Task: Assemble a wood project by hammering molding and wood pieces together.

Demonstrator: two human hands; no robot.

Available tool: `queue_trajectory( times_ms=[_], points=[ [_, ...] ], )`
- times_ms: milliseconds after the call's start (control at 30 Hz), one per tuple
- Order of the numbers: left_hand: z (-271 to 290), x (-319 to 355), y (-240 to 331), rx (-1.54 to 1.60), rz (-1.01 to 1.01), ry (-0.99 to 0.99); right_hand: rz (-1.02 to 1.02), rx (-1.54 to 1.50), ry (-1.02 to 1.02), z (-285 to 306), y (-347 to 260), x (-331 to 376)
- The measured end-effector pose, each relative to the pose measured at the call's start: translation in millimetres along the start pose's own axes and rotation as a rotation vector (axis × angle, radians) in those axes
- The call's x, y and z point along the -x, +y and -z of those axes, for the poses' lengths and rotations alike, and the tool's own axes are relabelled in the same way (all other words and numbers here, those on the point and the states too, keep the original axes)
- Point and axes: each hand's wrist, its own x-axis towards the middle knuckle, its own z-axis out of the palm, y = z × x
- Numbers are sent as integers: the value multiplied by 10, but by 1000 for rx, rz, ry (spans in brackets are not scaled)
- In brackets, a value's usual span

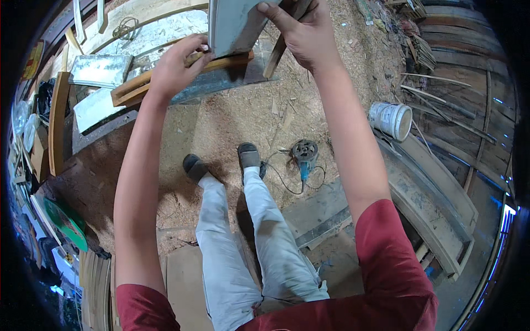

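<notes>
Green and round, one disc [65, 223] stands at the far left, and above it one orange-brown timber [58, 124] sits near upright, its long axis running up and down. Just right of that, two pale boards [99, 70] lie on the work surface, one nearer than the other. Next comes one brown rail [130, 95], grooved and clean-edged, its long axis slanting from lower left to upper right. The left hand [175, 65] is over this rail, thumb and fingers curled almost together around a brown strip [193, 58]; I cannot tell whether that strip belongs to the rail. Its fingertips are beside one grey panel [234, 27], flat and smooth-looking, with a whitish narrow edge facing left and a darker smudge low on its face. It is at the top middle above the rail, tilted slightly; the upper part is cut off, so its long axis cannot be told. The right hand [301, 33] grips it firmly, thumb against the right side, other fingers mostly hidden. Beside the panel, one dark stick [274, 57] points down and left. Lower, near two dark shoes [249, 155], lies one blue power tool [304, 154]; farther right, one white bucket [383, 118] lies tipped over.
</notes>
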Motion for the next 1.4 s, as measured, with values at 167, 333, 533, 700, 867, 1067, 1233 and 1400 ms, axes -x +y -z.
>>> queue_trajectory(
  times_ms=[167,333,533,700,867,1067,1233,1400],
  points=[
    [-28,29,140,-155,85,14,-73,317,-97,244,89,176],
    [-63,34,59,-234,100,-11,104,221,-94,159,256,278],
    [-63,47,62,-348,-18,-12,-7,282,-105,167,146,285],
    [-29,81,179,-188,-119,122,73,253,-81,102,52,212],
    [220,503,616,359,156,403,2,116,120,185,-380,302],
    [608,693,1208,545,225,531,-132,120,461,550,-432,752],
    [821,979,1082,450,248,500,-67,468,346,450,-446,1180],
    [917,975,1330,565,468,276,-308,638,-65,107,-742,1030]
  ],
)
